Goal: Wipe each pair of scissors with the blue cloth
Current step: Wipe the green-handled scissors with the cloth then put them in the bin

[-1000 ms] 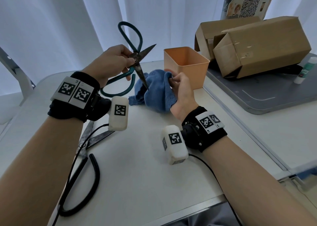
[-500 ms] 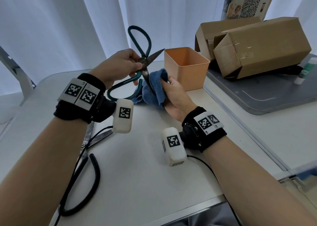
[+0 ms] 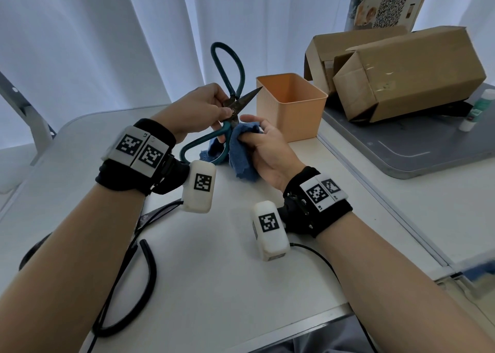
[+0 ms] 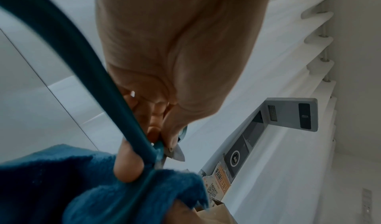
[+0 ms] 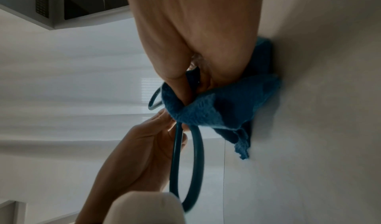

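Head | orange bin (image 3: 290, 117): interior bare | cardboard box (image 3: 407, 74): contents hidden

A: Scissors (image 3: 242, 102): dull, dark metal blades, tarnished near the pivot; teal handle loops with a smooth coated look. Blue cloth (image 3: 242, 153): fuzzy, matt terry.

B: At 1 o'clock from it, orange bin (image 3: 290, 114): matt ribbed plastic. Cardboard boxes (image 3: 407, 71): plain brown, taped. Tabletop (image 3: 214, 272): smooth, pale, faint sheen.
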`<state>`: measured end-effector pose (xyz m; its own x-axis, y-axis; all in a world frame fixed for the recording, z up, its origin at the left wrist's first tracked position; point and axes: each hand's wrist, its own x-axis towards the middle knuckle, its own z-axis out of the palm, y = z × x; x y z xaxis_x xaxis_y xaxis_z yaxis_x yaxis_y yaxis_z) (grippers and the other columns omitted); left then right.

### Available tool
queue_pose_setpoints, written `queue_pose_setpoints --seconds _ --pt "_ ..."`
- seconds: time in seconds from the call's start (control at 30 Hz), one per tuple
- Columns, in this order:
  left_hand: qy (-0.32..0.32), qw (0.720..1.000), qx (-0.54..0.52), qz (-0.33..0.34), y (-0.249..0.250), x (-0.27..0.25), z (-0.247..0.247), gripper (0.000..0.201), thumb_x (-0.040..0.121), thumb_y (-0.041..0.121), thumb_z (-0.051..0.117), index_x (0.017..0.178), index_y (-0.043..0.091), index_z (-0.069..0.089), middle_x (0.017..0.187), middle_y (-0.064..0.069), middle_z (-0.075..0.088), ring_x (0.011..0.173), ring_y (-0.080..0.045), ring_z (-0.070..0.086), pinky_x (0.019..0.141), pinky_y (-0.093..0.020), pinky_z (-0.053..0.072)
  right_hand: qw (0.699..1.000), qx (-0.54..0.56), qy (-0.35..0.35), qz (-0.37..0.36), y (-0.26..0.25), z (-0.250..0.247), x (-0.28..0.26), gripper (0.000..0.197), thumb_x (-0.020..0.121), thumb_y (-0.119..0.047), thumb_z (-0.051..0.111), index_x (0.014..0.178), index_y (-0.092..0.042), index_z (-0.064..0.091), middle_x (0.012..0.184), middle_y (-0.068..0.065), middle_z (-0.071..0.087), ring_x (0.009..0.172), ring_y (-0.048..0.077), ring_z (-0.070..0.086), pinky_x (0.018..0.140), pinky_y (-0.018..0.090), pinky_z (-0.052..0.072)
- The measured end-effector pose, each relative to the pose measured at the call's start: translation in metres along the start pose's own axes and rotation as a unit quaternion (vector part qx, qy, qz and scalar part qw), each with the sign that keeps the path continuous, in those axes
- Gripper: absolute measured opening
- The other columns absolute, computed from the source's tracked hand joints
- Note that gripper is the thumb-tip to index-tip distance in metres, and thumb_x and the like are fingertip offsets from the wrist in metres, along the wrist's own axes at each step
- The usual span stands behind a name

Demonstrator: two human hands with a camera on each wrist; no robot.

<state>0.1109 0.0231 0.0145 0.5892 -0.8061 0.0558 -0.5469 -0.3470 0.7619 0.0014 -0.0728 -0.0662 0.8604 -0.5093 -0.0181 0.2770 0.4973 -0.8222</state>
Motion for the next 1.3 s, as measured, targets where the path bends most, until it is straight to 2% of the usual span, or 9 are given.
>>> queue_pose_setpoints --seconds 0.2,0.37,0.6,0.67,0.8,1.0,1.1,1.2,1.3 --pt "-0.019 1.000 0.004 -0.005 -0.0005 0.0010 0.0021 0.013 0.098 0.012 0.058 0.110 0.010 0.053 0.078 0.003 0.058 0.049 0.003 0.058 0.047 -0.010 0.038 0.999 -0.021 0.022 -0.014 0.0050 0.0019 0.0042 0.022 0.094 0.006 0.052 0.109 -0.009 0.052 0.112 0.024 0.059 0.095 0.036 0.062 0.082 0.045 0.055" --pt "-0.013 1.000 0.007 -0.006 -0.0016 0.0019 0.0018 0.013 0.098 0.011 0.058 0.110 0.009 0.055 0.078 0.003 0.060 0.050 0.001 0.058 0.047 -0.010 0.040 1.000 -0.014 -0.013 -0.006 -0.0020 -0.0007 0.0026 0.041 0.092 0.018 0.041 0.120 -0.011 0.047 0.104 0.015 0.061 0.080 0.021 0.069 0.070 0.032 0.058" --pt "-0.021 1.000 0.005 -0.006 -0.0016 0.0020 0.0029 0.011 0.099 0.010 0.057 0.109 0.009 0.053 0.079 0.001 0.057 0.047 0.003 0.058 0.045 -0.008 0.039 1.000 -0.016 0.004 -0.008 0.0034 0.0010 0.0030 0.023 0.095 0.006 0.050 0.111 -0.010 0.051 0.104 0.018 0.063 0.087 0.029 0.066 0.081 0.040 0.057" --pt "-0.019 1.000 0.004 -0.009 -0.0017 0.0024 0.0024 0.012 0.099 0.010 0.057 0.110 0.009 0.054 0.079 0.001 0.058 0.047 0.004 0.058 0.045 -0.008 0.038 1.000 -0.009 0.002 -0.011 0.0023 0.0002 0.0039 0.028 0.094 0.009 0.050 0.114 -0.010 0.050 0.109 0.019 0.061 0.091 0.031 0.065 0.081 0.041 0.057" --pt "-0.010 1.000 0.001 -0.012 -0.0020 0.0022 0.0006 0.011 0.099 0.009 0.056 0.110 0.008 0.054 0.077 0.003 0.059 0.046 0.002 0.058 0.044 -0.008 0.038 1.000 0.000 -0.018 -0.011 -0.0019 -0.0013 0.0028 0.041 0.092 0.017 0.045 0.122 -0.012 0.048 0.113 0.018 0.058 0.084 0.023 0.068 0.072 0.034 0.059" --pt "-0.007 1.000 0.002 -0.017 -0.0017 0.0018 -0.0004 0.016 0.099 0.010 0.056 0.115 0.006 0.055 0.079 0.002 0.060 0.047 0.003 0.059 0.051 -0.013 0.041 1.000 -0.024 -0.002 -0.005 0.0029 0.0002 0.0025 0.025 0.095 0.007 0.050 0.115 -0.009 0.049 0.104 0.017 0.063 0.087 0.026 0.066 0.081 0.039 0.058" --pt "0.000 1.000 0.001 -0.022 -0.0017 0.0023 -0.0008 0.017 0.099 0.010 0.056 0.116 0.007 0.055 0.080 0.003 0.060 0.047 0.003 0.059 0.054 -0.017 0.039 1.000 -0.021 -0.013 -0.012 0.0011 -0.0006 0.0022 0.033 0.095 0.010 0.048 0.119 -0.011 0.049 0.109 0.017 0.061 0.087 0.025 0.067 0.086 0.042 0.056" --pt "0.008 1.000 0.001 -0.021 -0.0014 0.0020 -0.0022 0.016 0.099 0.010 0.056 0.114 0.008 0.055 0.076 0.004 0.060 0.047 0.002 0.059 0.051 -0.014 0.038 0.999 -0.023 -0.031 -0.013 -0.0002 -0.0004 0.0018 0.042 0.093 0.015 0.045 0.123 -0.014 0.049 0.116 0.017 0.059 0.088 0.022 0.068 0.082 0.041 0.058" --pt "0.008 1.000 -0.002 -0.020 -0.0011 0.0019 -0.0033 0.016 0.099 0.010 0.056 0.115 0.007 0.055 0.075 0.005 0.061 0.047 0.002 0.059 0.050 -0.013 0.038 0.999 -0.037 -0.017 -0.005 0.0005 0.0007 0.0017 0.034 0.095 0.010 0.048 0.122 -0.010 0.048 0.112 0.016 0.061 0.091 0.024 0.066 0.081 0.037 0.059"
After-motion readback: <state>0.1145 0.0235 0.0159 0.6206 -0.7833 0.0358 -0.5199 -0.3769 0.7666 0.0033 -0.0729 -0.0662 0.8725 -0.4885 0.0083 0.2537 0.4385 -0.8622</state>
